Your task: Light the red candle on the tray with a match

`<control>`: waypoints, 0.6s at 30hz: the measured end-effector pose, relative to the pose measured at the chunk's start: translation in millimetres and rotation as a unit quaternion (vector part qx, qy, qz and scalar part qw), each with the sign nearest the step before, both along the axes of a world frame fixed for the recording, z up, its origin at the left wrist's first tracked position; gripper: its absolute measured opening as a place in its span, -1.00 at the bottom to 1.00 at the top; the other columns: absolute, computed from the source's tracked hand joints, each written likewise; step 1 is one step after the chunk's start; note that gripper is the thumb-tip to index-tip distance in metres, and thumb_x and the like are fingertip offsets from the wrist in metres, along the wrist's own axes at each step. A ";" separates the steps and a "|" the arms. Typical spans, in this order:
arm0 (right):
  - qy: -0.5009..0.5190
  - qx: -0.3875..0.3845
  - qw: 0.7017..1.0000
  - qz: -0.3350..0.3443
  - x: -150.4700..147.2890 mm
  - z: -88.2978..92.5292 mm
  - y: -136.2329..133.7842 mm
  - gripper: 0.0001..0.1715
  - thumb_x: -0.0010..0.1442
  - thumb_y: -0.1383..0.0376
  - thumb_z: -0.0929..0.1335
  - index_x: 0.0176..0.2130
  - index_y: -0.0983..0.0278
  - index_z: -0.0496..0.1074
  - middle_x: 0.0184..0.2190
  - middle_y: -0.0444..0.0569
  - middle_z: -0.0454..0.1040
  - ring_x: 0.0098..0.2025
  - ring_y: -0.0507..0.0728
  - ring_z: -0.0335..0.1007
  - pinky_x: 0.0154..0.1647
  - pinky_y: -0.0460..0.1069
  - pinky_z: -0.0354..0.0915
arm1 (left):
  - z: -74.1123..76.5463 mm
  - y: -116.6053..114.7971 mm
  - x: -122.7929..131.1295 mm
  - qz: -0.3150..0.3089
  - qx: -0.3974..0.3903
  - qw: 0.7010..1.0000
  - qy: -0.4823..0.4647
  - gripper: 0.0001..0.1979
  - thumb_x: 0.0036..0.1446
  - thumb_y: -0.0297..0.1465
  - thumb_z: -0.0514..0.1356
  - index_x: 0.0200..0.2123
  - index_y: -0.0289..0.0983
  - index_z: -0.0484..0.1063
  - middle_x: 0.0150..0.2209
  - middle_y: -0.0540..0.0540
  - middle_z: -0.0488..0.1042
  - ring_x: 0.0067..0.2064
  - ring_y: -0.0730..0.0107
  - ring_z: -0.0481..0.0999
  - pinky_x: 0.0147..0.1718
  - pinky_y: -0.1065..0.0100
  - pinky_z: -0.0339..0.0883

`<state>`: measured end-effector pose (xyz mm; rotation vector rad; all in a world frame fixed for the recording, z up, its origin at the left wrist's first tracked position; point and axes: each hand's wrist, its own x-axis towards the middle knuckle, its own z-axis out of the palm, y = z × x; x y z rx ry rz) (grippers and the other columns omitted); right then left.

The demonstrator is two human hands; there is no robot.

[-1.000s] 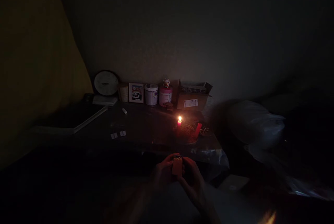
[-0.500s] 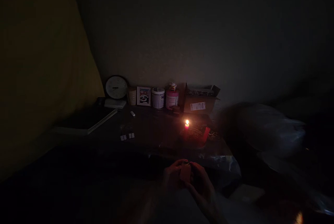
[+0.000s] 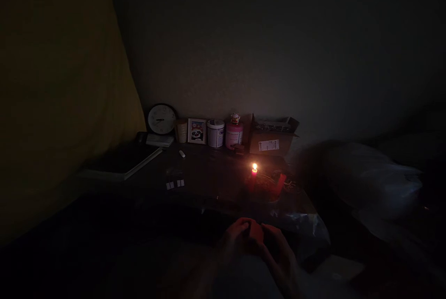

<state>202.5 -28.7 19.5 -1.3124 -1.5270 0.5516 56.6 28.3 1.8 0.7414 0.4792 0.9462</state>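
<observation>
In dim light, both of my hands meet in front of the table's near edge around a small matchbox [image 3: 256, 232]. My left hand [image 3: 237, 232] grips its left side with bent fingers. My right hand [image 3: 281, 253] is closed on it from the right, thumb against the lower part. Shadow hides most fingertips and the far side of the box. Beyond the hands, a lit red candle [image 3: 254, 174] stands upright on the table. To its right a second red candle [image 3: 280, 183] leans, with no flame.
Along the wall stand a clock [image 3: 161, 119], a framed panda picture [image 3: 197, 131], a white tin [image 3: 216, 133], a pink tin [image 3: 234, 135] and an open cardboard box [image 3: 270, 143]. A dark flat case [image 3: 125, 162] lies at left. Clear plastic covers the table [image 3: 209, 187]. A pale bag [image 3: 372, 180] bulges at right.
The view has shifted, so the table things sit slightly farther right and lower. The matchbox has turned in my hands; the stick ends seen at its top no longer show.
</observation>
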 end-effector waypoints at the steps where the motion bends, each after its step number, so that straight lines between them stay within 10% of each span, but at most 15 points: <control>1: 0.005 -0.009 1.000 -0.013 0.4 -0.1 0.8 -0.63 0.08 0.11 0.39 -0.12 0.20 0.40 -0.20 -0.05 0.51 -0.17 0.16 0.47 -0.15 -0.07 0.41 | -2.1 1.8 0.6 0.019 0.002 1.000 0.014 -0.75 -0.05 -0.26 0.24 -0.29 -0.24 0.47 -0.38 -0.05 0.47 -0.32 0.35 0.42 -0.24 0.31 0.22; 18: 0.018 -0.040 0.999 -0.030 3.7 -10.0 6.8 -0.61 0.05 0.04 0.38 -0.17 0.20 0.43 -0.23 -0.06 0.53 -0.19 0.17 0.49 -0.19 -0.06 0.43 | 0.5 -1.8 -4.9 0.030 0.133 0.985 0.108 -0.56 -0.16 -0.29 0.36 -0.14 -0.24 0.47 -0.22 -0.12 0.56 -0.13 0.17 0.49 -0.12 0.22 0.28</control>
